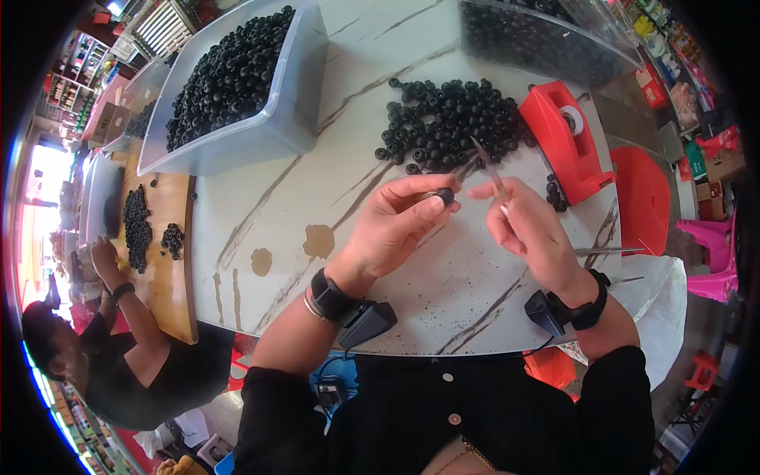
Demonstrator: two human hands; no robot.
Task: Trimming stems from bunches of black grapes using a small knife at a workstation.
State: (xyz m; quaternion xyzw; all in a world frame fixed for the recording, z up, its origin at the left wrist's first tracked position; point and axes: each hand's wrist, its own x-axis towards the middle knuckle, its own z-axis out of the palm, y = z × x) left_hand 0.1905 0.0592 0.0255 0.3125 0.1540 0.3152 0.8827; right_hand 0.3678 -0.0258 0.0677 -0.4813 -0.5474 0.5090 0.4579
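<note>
While the left hand [396, 222] is pinching one matte black, bead-like ball [446, 195] between thumb and fingers, the right hand [532, 226] is gripping a slim, pointed metal tool [495, 176], tip aiming away from the body. Ball is sitting just beside the right fingers, over a white, brown-veined tabletop [356, 293]. Similar round balls [451, 119] are lying heaped beyond, near a red tape dispenser [564, 146]. Dark crumbs [431, 293] are speckling the surface.
</note>
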